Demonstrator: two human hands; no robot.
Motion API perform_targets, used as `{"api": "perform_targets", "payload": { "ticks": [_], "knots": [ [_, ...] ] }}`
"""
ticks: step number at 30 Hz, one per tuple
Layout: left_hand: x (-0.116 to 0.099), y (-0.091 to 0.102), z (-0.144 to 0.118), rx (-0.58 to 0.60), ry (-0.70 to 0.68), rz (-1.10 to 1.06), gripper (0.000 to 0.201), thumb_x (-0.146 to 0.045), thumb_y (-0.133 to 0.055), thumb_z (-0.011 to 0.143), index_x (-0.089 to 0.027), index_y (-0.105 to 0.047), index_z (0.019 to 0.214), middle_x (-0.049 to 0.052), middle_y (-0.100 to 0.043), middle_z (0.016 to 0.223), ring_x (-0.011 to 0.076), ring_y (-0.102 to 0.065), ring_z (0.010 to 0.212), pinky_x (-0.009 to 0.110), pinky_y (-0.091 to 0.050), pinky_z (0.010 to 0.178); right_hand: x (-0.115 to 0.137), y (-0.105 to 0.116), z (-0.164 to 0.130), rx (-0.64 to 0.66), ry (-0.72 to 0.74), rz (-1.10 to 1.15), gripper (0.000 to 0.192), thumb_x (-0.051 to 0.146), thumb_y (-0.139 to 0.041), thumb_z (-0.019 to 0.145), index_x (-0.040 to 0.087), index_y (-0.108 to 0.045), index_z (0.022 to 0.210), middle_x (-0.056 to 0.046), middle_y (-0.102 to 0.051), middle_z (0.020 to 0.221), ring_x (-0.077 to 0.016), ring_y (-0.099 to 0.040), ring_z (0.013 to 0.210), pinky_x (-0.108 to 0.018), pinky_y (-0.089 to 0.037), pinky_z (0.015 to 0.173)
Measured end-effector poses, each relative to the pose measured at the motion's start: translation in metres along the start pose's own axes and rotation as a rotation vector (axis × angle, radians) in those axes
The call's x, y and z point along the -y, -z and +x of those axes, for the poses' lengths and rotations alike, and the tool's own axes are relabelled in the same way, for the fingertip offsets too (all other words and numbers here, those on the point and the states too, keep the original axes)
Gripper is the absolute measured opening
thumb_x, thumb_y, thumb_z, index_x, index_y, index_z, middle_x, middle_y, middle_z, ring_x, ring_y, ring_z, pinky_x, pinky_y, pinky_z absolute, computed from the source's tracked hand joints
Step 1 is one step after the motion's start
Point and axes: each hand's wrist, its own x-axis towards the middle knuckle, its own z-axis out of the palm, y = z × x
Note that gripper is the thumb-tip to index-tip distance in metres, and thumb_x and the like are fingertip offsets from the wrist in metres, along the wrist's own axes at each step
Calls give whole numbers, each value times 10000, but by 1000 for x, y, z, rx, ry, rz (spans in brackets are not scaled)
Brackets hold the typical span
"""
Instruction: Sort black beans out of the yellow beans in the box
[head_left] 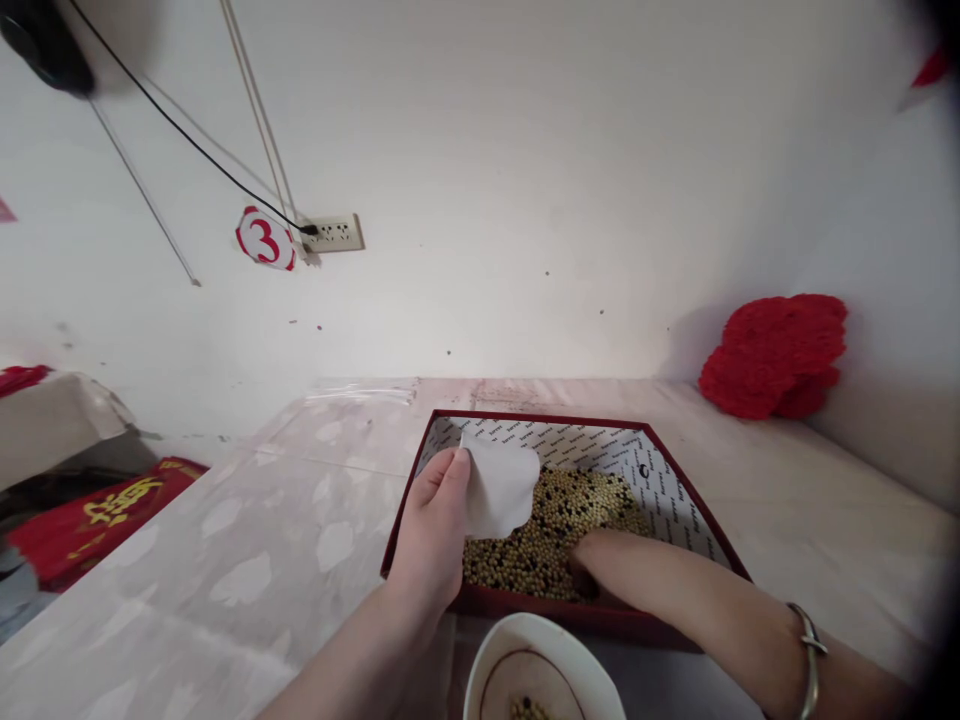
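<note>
Clearly, both forearms came in from the 6 o'clock edge of the view and met over a red box (525, 603) that sat on the worktop (247, 560). The left hand (435, 535) rose from about 7 o'clock, wrist nearly straight, back of the hand toward the camera, fingers curled at the box's left wall. Its thumb and fingers were pinched shut on a white sheet of paper (496, 487), which hung over the box's left part, just above the beans (551, 535). The sheet's long axis ran roughly from 10 o'clock to 4 o'clock, its free rounded edge pointing toward 4 o'clock and down at the beans.

The right hand (592, 560) reached in from 4 o'clock, forearm lying low across the box's near right wall, a metal bracelet (811, 645) on the wrist. Its fingers were dug in among the beans at the near side of the heap; whether they were spread or closed I could not tell, since the beans hid them.

The beans, mostly yellow with dark ones mixed in, lay heaped in the near half of the box, whose inner walls were white with small print. The box's long sides ran from 6 toward 12 o'clock. A white bowl (499, 665) stood at 6 o'clock, just before the box, with a few beans in it.
</note>
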Motion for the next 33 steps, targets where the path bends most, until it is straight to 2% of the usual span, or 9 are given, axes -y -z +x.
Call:
{"api": "perform_targets", "payload": {
  "ticks": [3,6,10,12,17,19,22,28,33],
  "knots": [
    [0,1,0,7,-16,18,260,-437,-623,785,-176,-627,790,-30,-551,642,92,-454,601,171,-348,545,0,-3,7,50,-62,-5,220,344,-535,874,168,-614,980,-35,-639,992,-168,-620,836,-352,-520,732],
    [0,2,1,35,-35,50,283,-446,-596,805,-173,-589,728,-42,-498,618,87,-410,586,171,-318,527,0,-2,11,-4,-49,-33,227,343,-553,862,166,-612,992,-32,-632,1021,-179,-615,865,-359,-515,748],
    [2,4,2,46,-97,122,309,-452,-567,823,-175,-548,689,-43,-482,636,95,-390,625,177,-319,560,-3,4,6,-216,39,-64,152,306,-606,810,170,-643,752,-53,-674,829,-224,-633,819,-399,-478,752],
    [3,5,2,37,-138,192,327,-457,-553,831,-174,-527,670,-43,-462,637,99,-376,642,179,-313,571,-3,8,-2,-343,81,-42,216,293,-558,822,179,-620,649,-82,-678,755,-270,-641,789,-401,-456,716],
    [2,5,-1,86,-165,330,332,-460,-506,854,-167,-526,698,-27,-468,656,114,-394,672,200,-319,596,11,17,-36,-622,161,95,307,286,-250,942,205,-520,819,-78,-638,871,-204,-601,841,-345,-420,758],
    [0,4,-2,113,-162,365,342,-466,-491,858,-163,-532,703,-21,-476,656,115,-399,657,209,-320,585,24,18,-49,-743,312,291,161,263,-351,906,225,-452,785,-35,-598,818,-175,-578,779,-309,-421,711],
    [-3,2,-4,196,-152,435,370,-466,-479,857,-158,-498,652,-28,-426,610,103,-352,591,216,-288,531,44,18,-53,-850,416,384,134,180,-449,832,237,-387,728,6,-519,740,-152,-520,674,-276,-388,606],
    [-9,-1,-6,417,-171,635,386,-405,-448,871,-162,-435,572,-35,-337,582,101,-318,571,240,-237,508,50,6,-30,-1011,442,329,256,62,-451,750,241,-283,677,27,-434,692,-141,-448,614,-271,-322,565],
    [-8,0,-6,508,-193,701,365,-382,-459,865,-164,-432,573,-38,-347,580,100,-329,570,242,-245,514,39,4,-27,-999,417,328,277,86,-493,713,245,-269,681,51,-416,662,-127,-421,567,-255,-298,530]
  ]
}}
